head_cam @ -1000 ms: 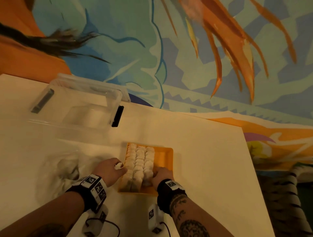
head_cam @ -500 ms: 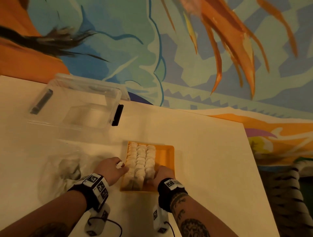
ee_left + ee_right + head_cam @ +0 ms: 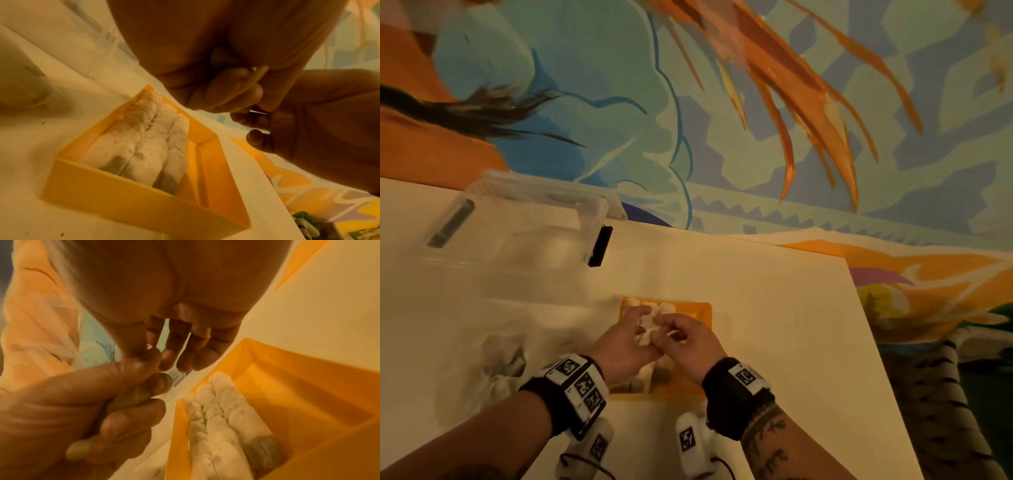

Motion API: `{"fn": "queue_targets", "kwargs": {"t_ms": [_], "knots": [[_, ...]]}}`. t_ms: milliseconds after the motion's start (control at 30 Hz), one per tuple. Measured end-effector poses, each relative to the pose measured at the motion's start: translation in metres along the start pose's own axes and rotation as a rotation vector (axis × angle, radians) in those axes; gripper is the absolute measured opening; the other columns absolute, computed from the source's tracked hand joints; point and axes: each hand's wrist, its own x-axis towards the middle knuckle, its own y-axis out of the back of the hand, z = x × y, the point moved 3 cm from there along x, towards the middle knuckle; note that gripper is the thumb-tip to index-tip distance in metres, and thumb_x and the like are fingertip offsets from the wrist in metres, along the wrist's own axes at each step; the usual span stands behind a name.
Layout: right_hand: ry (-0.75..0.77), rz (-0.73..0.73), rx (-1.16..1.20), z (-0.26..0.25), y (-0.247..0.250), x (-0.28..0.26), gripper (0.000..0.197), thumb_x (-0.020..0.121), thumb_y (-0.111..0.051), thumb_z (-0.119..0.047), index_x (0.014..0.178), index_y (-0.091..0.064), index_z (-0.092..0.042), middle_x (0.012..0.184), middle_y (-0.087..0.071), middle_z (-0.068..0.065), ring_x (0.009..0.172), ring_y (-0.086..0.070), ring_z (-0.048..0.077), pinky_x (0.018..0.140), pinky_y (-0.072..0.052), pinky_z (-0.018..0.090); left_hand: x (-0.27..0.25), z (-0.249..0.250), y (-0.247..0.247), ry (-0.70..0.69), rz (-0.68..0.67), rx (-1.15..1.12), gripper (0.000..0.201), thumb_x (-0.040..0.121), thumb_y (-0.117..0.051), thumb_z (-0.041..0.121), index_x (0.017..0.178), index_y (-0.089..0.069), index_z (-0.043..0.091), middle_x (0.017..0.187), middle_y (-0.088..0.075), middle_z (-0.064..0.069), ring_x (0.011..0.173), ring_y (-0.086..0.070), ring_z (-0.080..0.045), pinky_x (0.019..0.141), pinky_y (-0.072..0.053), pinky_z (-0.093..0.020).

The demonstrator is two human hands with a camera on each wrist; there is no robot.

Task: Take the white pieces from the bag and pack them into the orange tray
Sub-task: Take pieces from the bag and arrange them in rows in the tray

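Both hands are meeting above the orange tray (image 3: 702,310), which is sitting on the white table (image 3: 774,308) at about 6 o'clock from the clear plastic box (image 3: 524,233). The left hand (image 3: 625,342) is curling its fingers (image 3: 131,408) round a white piece (image 3: 645,330), held up over the tray. The right hand (image 3: 690,342) is reaching in from 3 o'clock, its fingertips (image 3: 257,121) touching the same piece; whether it is truly pinching it or only brushing it, I cannot tell. In the left wrist view a thin pale edge (image 3: 257,79) is showing between the fingers of both hands, too blurred to name. In the right wrist view the held piece is almost fully buried in the left fist.

The tray is holding three rows of white pieces (image 3: 148,146), packed against its left wall, with a bare orange strip along the right side. From the head view the hands are covering most of the tray; only its far edge and right corner are showing.

The bag (image 3: 500,359) is lying crumpled at 9 o'clock from the tray, near the left wrist; it is washed out and its contents are hard to make out. The clear box is sitting at the table's far left, black clips (image 3: 601,246) on its ends, its inside too glary to read. A painted wall (image 3: 756,137) is filling the background.
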Motion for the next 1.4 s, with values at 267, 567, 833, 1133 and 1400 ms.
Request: {"fn": "queue_targets", "kwargs": {"t_ms": [267,567,833,1133,1400], "knots": [[0.011,0.121,0.117,0.008,0.030,-0.013,0.013,0.091,-0.065,-0.026,0.082,-0.066,-0.035,0.076,-0.065,-0.012,0.066,-0.058,-0.003,0.065,-0.048,0.016,-0.016,0.023,-0.015,-0.101,-0.010,-0.020,0.027,0.089,-0.067,0.038,0.111,-0.051,0.036,0.103,-0.063,0.009,0.063,-0.060,-0.012,0.053,-0.051,-0.028],[0.043,0.122,0.099,0.002,0.040,-0.015,0.017,0.087,-0.071,-0.028,0.075,-0.065,-0.037,0.070,-0.062,-0.012,0.058,-0.054,-0.009,0.058,-0.040,0.008,-0.018,0.022,-0.009,-0.148,0.128,-0.034,0.012,0.082,-0.077,0.032,0.085,-0.072,0.041,0.093,-0.072,0.012,0.093,-0.065,-0.004,0.084,-0.054,-0.031],[0.002,0.105,0.125,0.014,0.025,-0.011,0.011,0.084,-0.074,-0.030,0.081,-0.066,-0.024,0.075,-0.062,-0.003,0.069,-0.057,0.012,0.068,-0.051,0.033,-0.014,0.017,-0.003,-0.132,0.244,-0.168,0.021,0.085,-0.074,0.022,0.072,-0.070,0.037,0.075,-0.072,0.006,0.063,-0.062,-0.013,0.056,-0.052,-0.038],[-0.123,0.161,0.011,0.030,0.018,-0.001,0.017,0.086,-0.070,-0.033,0.074,-0.058,-0.031,0.079,-0.066,-0.005,0.073,-0.060,0.013,0.071,-0.051,0.028,-0.010,0.004,0.008,-0.053,0.219,-0.036,0.010,0.082,-0.078,0.027,0.086,-0.070,0.031,0.086,-0.068,0.010,0.074,-0.062,-0.006,0.057,-0.049,-0.022],[-0.348,-0.104,-0.471,0.051,-0.002,0.004,0.018,0.092,-0.060,-0.027,0.107,-0.064,-0.018,0.109,-0.063,0.007,0.094,-0.059,0.024,0.078,-0.049,0.029,0.008,-0.054,0.036,0.270,0.236,0.339,0.053,0.086,-0.066,0.051,0.127,-0.052,0.021,0.125,-0.064,-0.010,0.113,-0.061,-0.025,0.092,-0.047,-0.031]]}}
